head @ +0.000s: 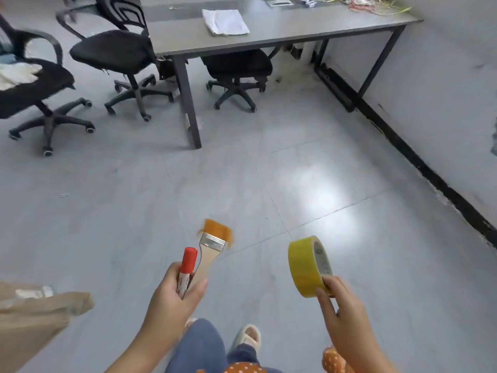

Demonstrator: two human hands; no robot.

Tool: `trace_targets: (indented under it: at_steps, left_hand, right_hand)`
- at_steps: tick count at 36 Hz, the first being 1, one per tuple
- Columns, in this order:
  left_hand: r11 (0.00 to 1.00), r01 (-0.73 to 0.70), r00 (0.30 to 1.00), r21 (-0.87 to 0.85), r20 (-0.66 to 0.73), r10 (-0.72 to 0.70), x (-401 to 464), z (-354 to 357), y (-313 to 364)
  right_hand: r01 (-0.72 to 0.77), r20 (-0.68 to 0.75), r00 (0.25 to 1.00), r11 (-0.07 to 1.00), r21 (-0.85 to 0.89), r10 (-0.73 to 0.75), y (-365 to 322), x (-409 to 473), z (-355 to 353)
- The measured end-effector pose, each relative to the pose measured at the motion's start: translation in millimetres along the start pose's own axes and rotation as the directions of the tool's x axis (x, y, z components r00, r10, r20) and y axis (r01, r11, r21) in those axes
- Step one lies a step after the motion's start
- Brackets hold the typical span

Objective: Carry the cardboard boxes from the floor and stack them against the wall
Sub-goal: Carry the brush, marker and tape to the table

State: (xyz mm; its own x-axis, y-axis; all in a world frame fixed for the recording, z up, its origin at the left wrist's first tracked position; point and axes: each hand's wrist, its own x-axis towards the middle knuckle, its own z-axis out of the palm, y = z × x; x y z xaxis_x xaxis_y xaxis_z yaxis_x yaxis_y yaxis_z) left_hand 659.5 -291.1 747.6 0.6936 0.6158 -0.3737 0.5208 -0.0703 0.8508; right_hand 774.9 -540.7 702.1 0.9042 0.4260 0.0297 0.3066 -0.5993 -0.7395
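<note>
One cardboard box (35, 316) shows only as a brown corner at the lower left edge, cut off by the frame and blurred; it seems to stand on the floor (134, 200), just left of the person's left arm, and how many more boxes lie beyond the edge cannot be told. The left hand (174, 289) has its fingers (200, 285) curled round two things at once: one red marker (187, 267) and one paintbrush (212, 246) with orange bristles, both pointing up and away. The right hand (340, 305) pinches one roll of yellow tape (309, 266) by its lower rim, thumb and fingertips on either side. Below, the person's legs and one slipper (248, 336) are partly hidden by the arms. Further off stands one grey bench (282, 30) against the wall (443, 76), bearing one stack of papers (224, 21) and a blurred tangle of wires at its far end. Three black office chairs (118, 52) are in view, one tucked under the bench and largely hidden.
</note>
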Motion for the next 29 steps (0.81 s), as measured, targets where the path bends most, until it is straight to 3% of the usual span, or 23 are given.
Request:
trace_targets:
  at_steps: [11,29]
  left_hand:
    - [0.999,-0.038,0.999,0.036,0.017,0.037,107,84,84]
    - [0.990,-0.133,0.988,0.053,0.084,0.128,383,227,290]
  right_hand:
    - [-0.178,-0.138,0.973,0.981,0.072,0.186,48,101,-53]
    - [-0.317,-0.328,0.868,0.925,0.209,0.372,131,418,-178]
